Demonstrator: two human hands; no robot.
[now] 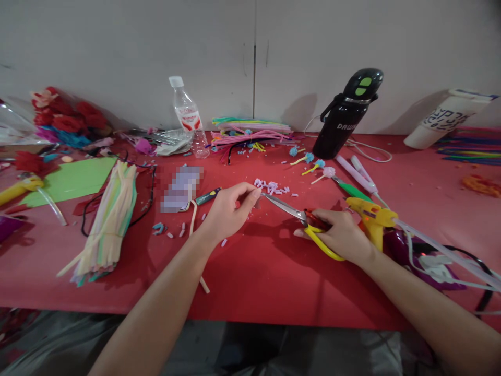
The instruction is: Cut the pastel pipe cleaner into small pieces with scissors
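Note:
My right hand (340, 232) is wrapped round the handles of yellow-and-red scissors (287, 208), whose tips point left. The blade tips reach the fingertips of my left hand (230, 209), which is closed in a pinch; what it pinches is too small to make out. Just behind the tips lies a small pile of short lilac pieces (270, 185) on the red table (250, 292). A cream stem (193, 216) passes under my left forearm and shows again at its other side.
A bundle of pastel stems (109, 219) lies at left near a green sheet (78, 180). A clear bottle (188, 117) and a black flask (346, 117) stand at the back. On the right are a yellow glue gun (370, 216) and cables.

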